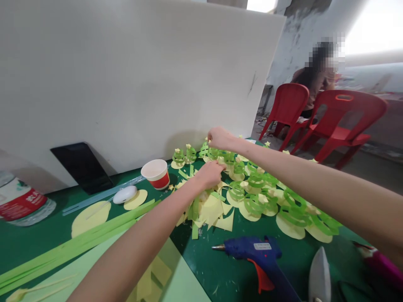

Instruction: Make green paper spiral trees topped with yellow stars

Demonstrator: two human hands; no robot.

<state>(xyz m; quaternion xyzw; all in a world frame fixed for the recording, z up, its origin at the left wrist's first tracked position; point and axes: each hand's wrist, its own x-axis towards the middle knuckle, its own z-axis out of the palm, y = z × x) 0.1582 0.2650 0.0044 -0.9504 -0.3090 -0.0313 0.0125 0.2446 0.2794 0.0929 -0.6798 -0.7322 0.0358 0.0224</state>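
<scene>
My right hand (220,139) reaches to the back of a crowd of small green spiral paper trees with yellow stars and round bases. Its fingers are pinched at the top of one paper tree (204,149), which looks drawn up taller than its neighbours. Nearer to me, my left hand (211,174) is closed, fingers pointing right, beside another star-topped tree (238,167). Whatever those fingers hold is hidden. Under my left wrist lies a heap of yellow and green paper scraps (212,209). A paper cup (156,174) with a red band stands left of it.
A blue glue gun (252,247) lies in front, with a scissors-like blade (319,274) to its right. Green paper strips (78,243), a white mouse-shaped object (125,194), a phone (82,167) and a bottle (25,199) occupy the left. A white board (132,84) borders the back. A person (317,79) sits beyond red chairs (346,113).
</scene>
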